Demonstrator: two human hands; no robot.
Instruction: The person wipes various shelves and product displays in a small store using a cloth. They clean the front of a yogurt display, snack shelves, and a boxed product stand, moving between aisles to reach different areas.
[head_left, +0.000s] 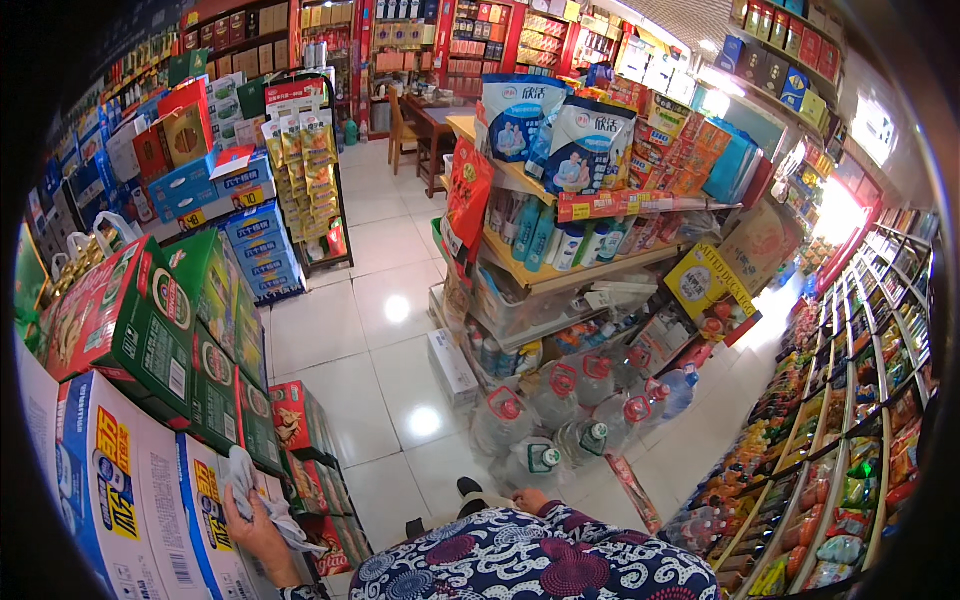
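My left hand (259, 529) holds a crumpled white cloth (247, 487) against the side of a white and blue carton (214, 517) at the lower left. Green and red beer cartons (180, 352) are stacked just beyond the cloth. My right hand (531, 499) hangs near my body, beside the patterned garment, below several large clear plastic bottles with red or green handles (541, 457). Its fingers look curled, and whether they hold anything cannot be made out.
A wooden display shelf (536, 277) with pouches and toiletries stands ahead. A white box (452, 367) lies on the tiled floor beside it. Long snack shelves (817, 420) run along the right. A hanging snack rack (341, 172) and blue cartons (262, 247) stand at the left of the aisle.
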